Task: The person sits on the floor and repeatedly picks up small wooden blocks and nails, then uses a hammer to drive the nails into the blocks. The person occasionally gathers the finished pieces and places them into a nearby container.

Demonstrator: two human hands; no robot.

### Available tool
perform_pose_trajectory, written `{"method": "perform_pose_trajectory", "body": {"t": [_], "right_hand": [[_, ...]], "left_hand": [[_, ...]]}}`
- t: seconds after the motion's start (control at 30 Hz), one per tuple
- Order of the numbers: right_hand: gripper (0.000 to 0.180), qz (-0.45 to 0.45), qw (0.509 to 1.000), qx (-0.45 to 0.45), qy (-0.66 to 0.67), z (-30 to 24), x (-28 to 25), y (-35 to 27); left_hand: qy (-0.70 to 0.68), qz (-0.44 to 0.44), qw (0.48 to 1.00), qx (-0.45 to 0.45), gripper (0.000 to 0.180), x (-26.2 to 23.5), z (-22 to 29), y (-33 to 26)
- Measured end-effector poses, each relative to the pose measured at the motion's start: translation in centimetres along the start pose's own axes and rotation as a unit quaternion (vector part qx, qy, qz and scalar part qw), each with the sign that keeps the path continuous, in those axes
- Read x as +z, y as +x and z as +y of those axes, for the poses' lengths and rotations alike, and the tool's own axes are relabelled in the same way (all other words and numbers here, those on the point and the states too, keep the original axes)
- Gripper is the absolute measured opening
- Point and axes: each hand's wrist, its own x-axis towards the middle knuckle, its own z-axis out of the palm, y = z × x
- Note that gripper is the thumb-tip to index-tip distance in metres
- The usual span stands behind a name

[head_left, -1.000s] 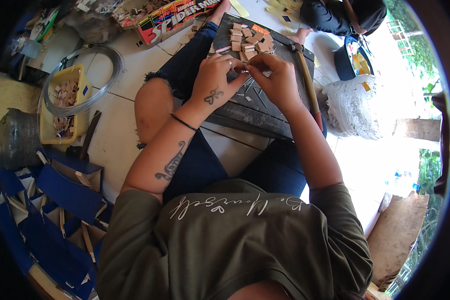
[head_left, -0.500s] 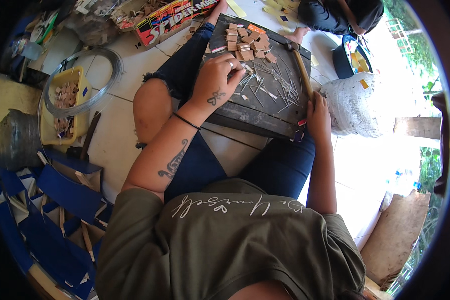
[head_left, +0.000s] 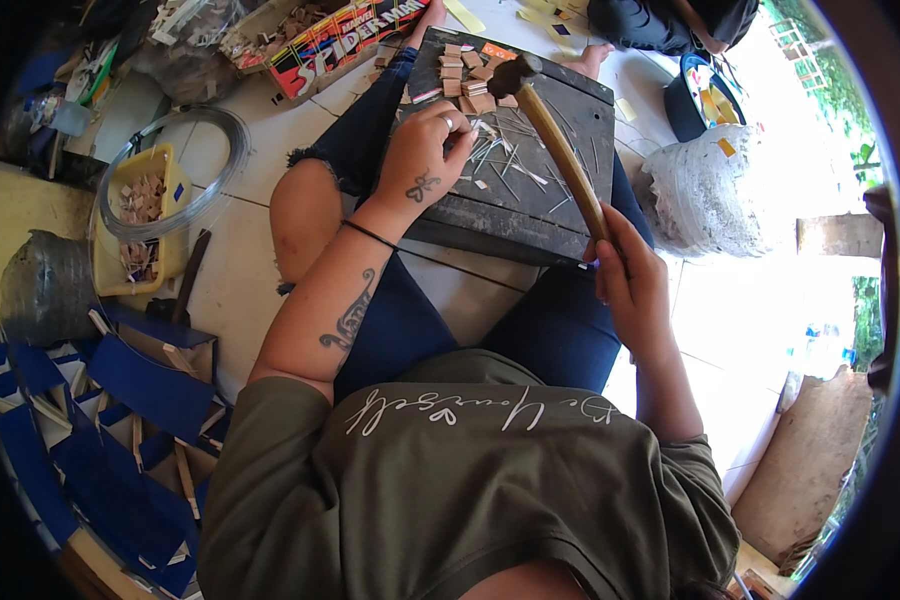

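My right hand grips the lower handle of a hammer, which is raised with its head over the dark wooden work block. My left hand rests at the block's left side with thumb and fingertips pinched together; what they hold, if anything, I cannot make out. Just beyond those fingers lies a group of small brown wooden pieces, partly behind the hammer head. Thin straight metal pins or wire lengths are scattered over the middle of the block, close to my left fingertips.
To the left, a wire coil lies over a yellow basket of small wooden bits. Blue-covered pieces are piled below it. A printed carton stands at the back. A white sack and dark bucket sit right, near another person.
My right hand has lifted the hammer off the block, and its head has swung left and up over the wooden pieces. My left hand has shifted slightly left, still pinched.
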Motion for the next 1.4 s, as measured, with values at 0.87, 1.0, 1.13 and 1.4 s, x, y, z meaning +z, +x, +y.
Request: {"method": "perform_pose_trajectory", "body": {"t": [0.87, 1.0, 1.13, 1.4], "right_hand": [[0.047, 0.067, 0.987, -0.12, -0.081, 0.9, 1.1, 0.5], [0.047, 0.005, 0.99, -0.089, -0.105, 1.1, 1.2, 0.6], [0.047, 0.065, 0.988, -0.114, -0.077, 1.2, 1.3, 0.6], [0.047, 0.066, 0.988, -0.116, -0.074, 1.4, 1.2, 0.9]], "left_hand": [[-0.028, -0.015, 0.999, -0.04, 0.008, -0.2, -0.1, 0.0], [-0.029, -0.013, 0.999, -0.026, 0.008, -0.3, -0.1, 0.1], [-0.037, -0.018, 0.999, -0.036, 0.008, -0.4, -0.1, 0.0], [-0.024, -0.014, 0.999, -0.029, 0.01, -0.3, -0.1, 0.1]]}}
